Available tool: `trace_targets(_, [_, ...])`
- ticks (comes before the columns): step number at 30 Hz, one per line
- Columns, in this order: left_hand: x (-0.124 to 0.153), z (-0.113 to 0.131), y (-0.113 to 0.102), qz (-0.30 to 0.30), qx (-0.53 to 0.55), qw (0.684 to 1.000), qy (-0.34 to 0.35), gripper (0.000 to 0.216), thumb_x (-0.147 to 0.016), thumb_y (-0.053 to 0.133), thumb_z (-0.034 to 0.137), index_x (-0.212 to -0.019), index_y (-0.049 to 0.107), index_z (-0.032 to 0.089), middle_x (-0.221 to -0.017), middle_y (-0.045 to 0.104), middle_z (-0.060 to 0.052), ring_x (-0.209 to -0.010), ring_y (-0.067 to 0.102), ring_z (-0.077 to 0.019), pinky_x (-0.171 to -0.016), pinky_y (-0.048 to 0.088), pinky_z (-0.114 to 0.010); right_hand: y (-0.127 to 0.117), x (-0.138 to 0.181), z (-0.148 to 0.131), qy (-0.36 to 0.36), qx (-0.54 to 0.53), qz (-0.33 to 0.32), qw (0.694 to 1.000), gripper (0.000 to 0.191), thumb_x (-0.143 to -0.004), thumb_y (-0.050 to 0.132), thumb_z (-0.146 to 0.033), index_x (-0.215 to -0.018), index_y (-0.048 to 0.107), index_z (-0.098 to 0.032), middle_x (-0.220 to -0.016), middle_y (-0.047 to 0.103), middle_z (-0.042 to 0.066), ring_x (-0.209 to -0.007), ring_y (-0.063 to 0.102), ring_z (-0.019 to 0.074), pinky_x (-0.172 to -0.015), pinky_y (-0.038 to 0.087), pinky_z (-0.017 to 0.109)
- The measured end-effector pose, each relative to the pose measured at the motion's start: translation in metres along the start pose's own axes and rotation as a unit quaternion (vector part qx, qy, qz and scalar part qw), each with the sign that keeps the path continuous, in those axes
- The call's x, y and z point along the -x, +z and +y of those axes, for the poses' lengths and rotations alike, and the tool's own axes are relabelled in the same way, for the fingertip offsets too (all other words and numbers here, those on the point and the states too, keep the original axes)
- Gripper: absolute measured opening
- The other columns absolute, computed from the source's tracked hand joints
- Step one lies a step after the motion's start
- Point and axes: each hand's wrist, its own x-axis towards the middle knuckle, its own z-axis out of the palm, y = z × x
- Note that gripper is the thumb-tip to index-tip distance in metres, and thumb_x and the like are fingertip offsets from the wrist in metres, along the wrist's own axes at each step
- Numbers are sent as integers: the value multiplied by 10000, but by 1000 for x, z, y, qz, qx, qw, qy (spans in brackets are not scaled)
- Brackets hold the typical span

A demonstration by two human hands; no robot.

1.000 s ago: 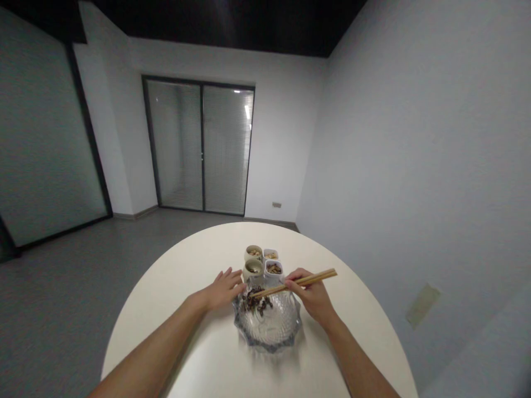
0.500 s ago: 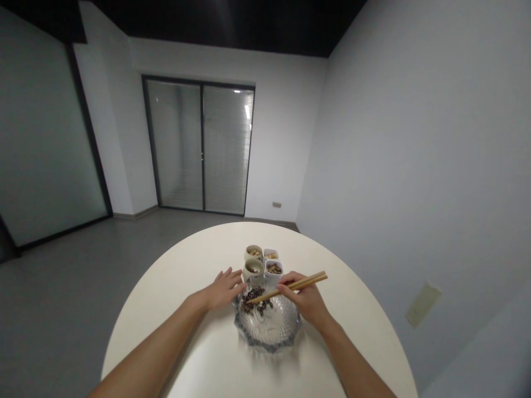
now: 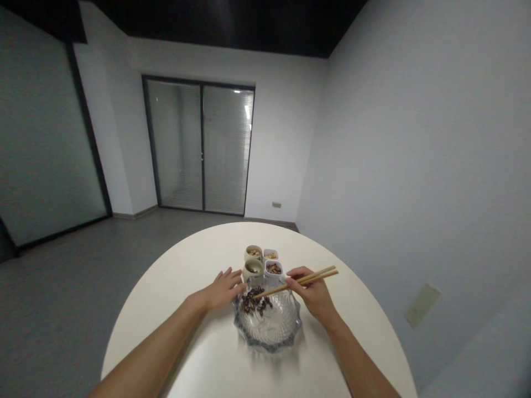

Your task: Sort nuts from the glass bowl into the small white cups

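Note:
In my right hand (image 3: pixel 309 290) is a pair of wooden chopsticks (image 3: pixel 305 280), their tips reaching down to the left over a clear scalloped glass bowl (image 3: pixel 274 331). Dark, glossy bean-like pieces (image 3: pixel 251 302) lie in a heap on the bowl's left and far side, and the tips are at this heap. Whether the tips pinch a piece is too small to tell. My left hand (image 3: pixel 224 287) rests with fingers spread at the bowl's far left rim, close to a pale green cup (image 3: pixel 253 269) with a few dark pieces inside.
Behind the bowl, a white square dish (image 3: pixel 274 268) holds brownish pieces. Farther back stand a second pale cup (image 3: pixel 253 253) with light pieces and another white dish (image 3: pixel 271 254). All sit on a round white table (image 3: pixel 186 354). A wall (image 3: pixel 415 166) rises on the right.
My right hand and the chopsticks have shifted a little to the right and up, drawing the tips rightward across the dark heap. My left hand and the bowl stay put.

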Motion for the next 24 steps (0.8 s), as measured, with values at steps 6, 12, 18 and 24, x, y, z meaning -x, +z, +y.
trace_targets(6, [1,4,-3,-3,3,1000,-2,558,-1033,230,612,-1472,434,335,-1602,238,-28,-1461,90,-390,-1139,61,-621,2,2,2,12,3,-35,999,198,-746,781,-376,-822,718,-204,-727,697,22,-672,640,184,-623,528,293])
trace_targets(12, [5,11,-9,-12,0,1000,-10,575,-1031,218,616,-1456,454,309,-1605,228,-42,-1464,80,-379,-1144,60,-607,3,3,-3,3,7,-46,999,176,-769,766,-362,-835,732,-202,-748,704,30,-685,640,181,-627,528,289])
trace_targets(18, [6,9,-8,-9,8,1000,-10,557,-1031,221,614,-1473,425,343,-1607,226,-17,-1464,79,-380,-1145,56,-608,-4,1,-2,-11,1,-2,1000,200,-781,759,-398,-820,728,-205,-724,712,29,-665,659,185,-613,552,296])
trace_targets(24, [5,0,-2,-8,-5,1000,-9,573,-1032,220,613,-1451,459,303,-1601,239,-46,-1468,73,-367,-1148,67,-595,-14,-3,7,-41,31,114,992,289,-761,761,-483,-802,728,-199,-736,718,54,-638,652,196,-594,571,330])
